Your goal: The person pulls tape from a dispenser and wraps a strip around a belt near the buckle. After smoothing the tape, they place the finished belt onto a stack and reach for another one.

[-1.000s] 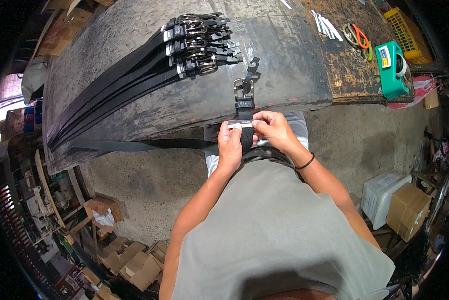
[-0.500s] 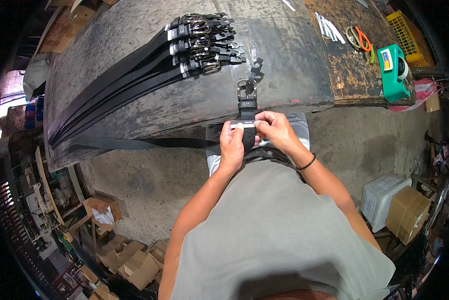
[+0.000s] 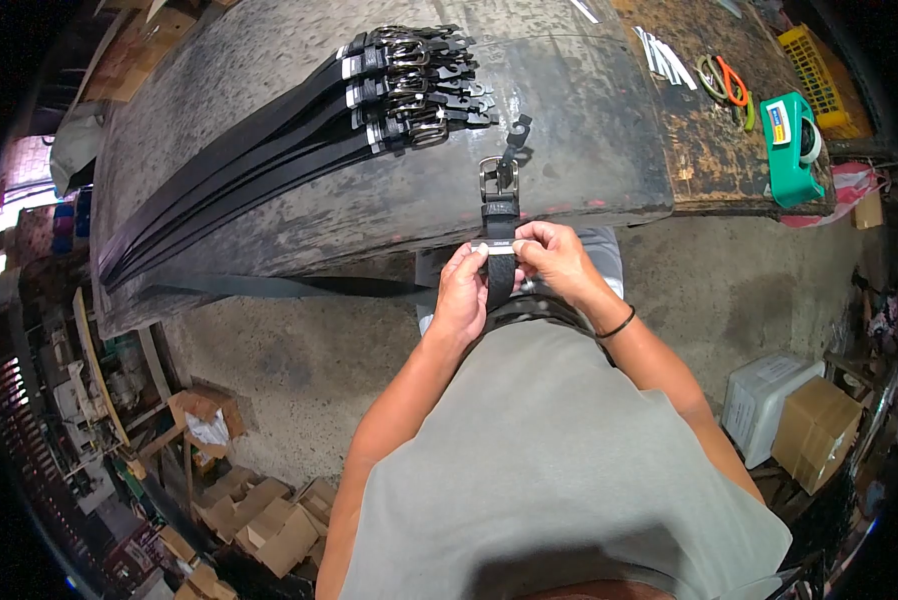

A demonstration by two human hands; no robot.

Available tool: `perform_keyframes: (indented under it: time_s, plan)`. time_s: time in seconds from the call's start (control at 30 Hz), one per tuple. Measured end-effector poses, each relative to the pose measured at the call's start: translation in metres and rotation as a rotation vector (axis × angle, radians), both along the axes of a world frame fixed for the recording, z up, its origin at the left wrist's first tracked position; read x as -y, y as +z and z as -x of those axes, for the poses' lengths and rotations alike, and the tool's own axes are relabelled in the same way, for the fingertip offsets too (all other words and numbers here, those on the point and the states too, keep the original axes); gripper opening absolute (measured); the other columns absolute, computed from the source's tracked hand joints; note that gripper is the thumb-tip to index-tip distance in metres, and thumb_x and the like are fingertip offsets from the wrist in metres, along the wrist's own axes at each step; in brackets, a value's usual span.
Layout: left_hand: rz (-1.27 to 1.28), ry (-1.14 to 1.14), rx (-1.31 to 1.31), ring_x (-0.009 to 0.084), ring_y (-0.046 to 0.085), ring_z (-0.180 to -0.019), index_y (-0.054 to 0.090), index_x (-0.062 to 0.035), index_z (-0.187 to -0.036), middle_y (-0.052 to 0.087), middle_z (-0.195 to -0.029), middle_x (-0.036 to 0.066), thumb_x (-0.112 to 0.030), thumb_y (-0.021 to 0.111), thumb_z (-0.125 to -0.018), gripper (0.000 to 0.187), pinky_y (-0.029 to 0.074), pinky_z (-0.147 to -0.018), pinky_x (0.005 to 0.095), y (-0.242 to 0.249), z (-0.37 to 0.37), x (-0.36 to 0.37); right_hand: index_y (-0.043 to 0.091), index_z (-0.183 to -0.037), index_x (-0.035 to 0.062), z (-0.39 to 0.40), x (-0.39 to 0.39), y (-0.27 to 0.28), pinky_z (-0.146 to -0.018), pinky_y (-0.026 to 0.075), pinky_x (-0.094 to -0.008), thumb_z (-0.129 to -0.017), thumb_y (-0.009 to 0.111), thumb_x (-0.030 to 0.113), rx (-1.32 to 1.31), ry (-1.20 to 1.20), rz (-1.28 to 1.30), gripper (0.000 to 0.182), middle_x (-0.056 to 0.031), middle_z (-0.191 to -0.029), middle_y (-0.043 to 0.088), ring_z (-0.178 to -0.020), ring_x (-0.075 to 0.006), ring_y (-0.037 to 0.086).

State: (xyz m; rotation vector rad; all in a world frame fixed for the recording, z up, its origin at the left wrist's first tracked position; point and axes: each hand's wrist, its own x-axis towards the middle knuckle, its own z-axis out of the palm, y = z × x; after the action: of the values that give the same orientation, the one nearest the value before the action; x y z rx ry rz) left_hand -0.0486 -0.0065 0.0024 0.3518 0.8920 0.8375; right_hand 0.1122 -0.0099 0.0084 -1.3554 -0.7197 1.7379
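Observation:
A black belt [image 3: 502, 283] hangs over the table's front edge, its metal buckle [image 3: 499, 181] lying on the tabletop. Beyond the buckle sits a small black plastic hook [image 3: 519, 133]. Across the strap below the buckle runs a narrow black-and-white label strip [image 3: 493, 247]. My left hand [image 3: 461, 292] is closed on the strip's left end and the belt's edge, with the thumb on top. The other end is pinched between the fingertips of my right hand [image 3: 557, 262]. The undersides of my fingers are hidden.
Several black belts [image 3: 239, 150] lie in a bundle on the dark table [image 3: 589, 130], buckles toward the middle. At the right are white strips [image 3: 664, 58], orange-handled scissors [image 3: 733, 82], a green tape dispenser [image 3: 791, 150] and a yellow basket [image 3: 811, 75]. Cardboard boxes [image 3: 274, 530] stand on the floor.
My left thumb has shifted leftward along the label strip, baring more of the belt below it. Both hands stay at the belt. The whole view has shifted slightly.

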Motion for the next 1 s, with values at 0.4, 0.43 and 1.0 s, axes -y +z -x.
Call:
perform_keyframes:
  time_s: [0.4, 0.43, 1.0]
  plan:
    - [0.173, 0.047, 0.042, 0.026, 0.066, -0.073, 0.045, -0.0025, -0.107, 0.061, -0.094, 0.015, -0.018, 0.047, -0.093, 0.021, 0.058, -0.064, 0.0375, -0.008, 0.001, 0.001, 0.057, -0.101, -0.006, 0.0, 0.0, 0.001, -0.054, 0.046, -0.0234, -0.086, 0.057, 0.01, 0.025, 0.018, 0.006, 0.022, -0.0049, -0.083, 0.062, -0.063, -0.0084, 0.058]
    - [0.154, 0.064, 0.011, 0.0259, 0.066, -0.072, 0.043, -0.0037, -0.106, 0.06, -0.093, 0.015, -0.017, 0.047, -0.094, 0.019, 0.058, -0.063, 0.0371, -0.005, 0.0, 0.001, 0.057, -0.101, -0.0062, 0.0, 0.0, 0.001, -0.054, 0.046, -0.0232, -0.086, 0.057, 0.01, 0.01, 0.013, 0.013, 0.022, -0.0049, -0.083, 0.062, -0.063, -0.0081, 0.058]
    - [-0.196, 0.123, -0.322, 0.0114, 0.061, -0.062, 0.051, -0.0005, -0.099, 0.061, -0.082, 0.007, -0.021, 0.052, -0.096, 0.021, 0.052, -0.055, 0.0236, -0.001, -0.015, 0.008, 0.056, -0.102, -0.0055, 0.002, 0.001, -0.002, -0.055, 0.046, -0.0231, -0.086, 0.059, 0.013, 0.08, 0.018, -0.019, 0.025, -0.004, -0.081, 0.061, -0.063, -0.0083, 0.056]
